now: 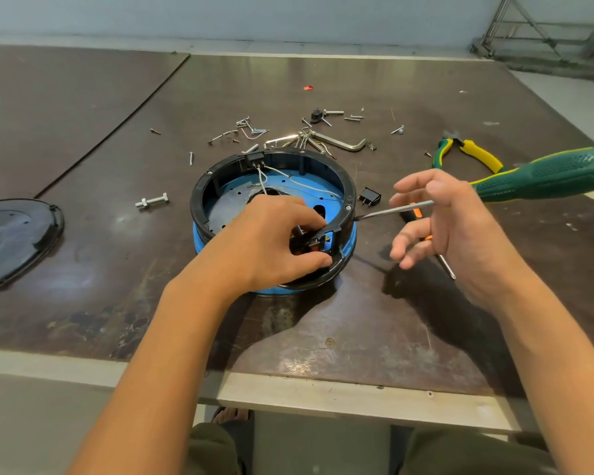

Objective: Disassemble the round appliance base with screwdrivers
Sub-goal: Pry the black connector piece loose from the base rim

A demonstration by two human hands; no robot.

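The round base (275, 186) sits on the table (117, 269). The left fingers (318, 241) reach inside its near wall. The screwdriver (494, 190) lies in the right fingers (412, 197), its tip touching the base. Loose screws (251, 130) lie behind the fingers, pliers (474, 154) behind the right ones, and a cover (14, 238) far left.

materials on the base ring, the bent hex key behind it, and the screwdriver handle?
Base ring: looks like black moulded plastic, dull sheen, integral ribs and screw bosses.
Hex key: bare metal, probably plated steel; bright silvery reflection.
Screwdriver handle, at the right hand: green and yellow, likely rubbery overmould on plastic; textured matte grip.
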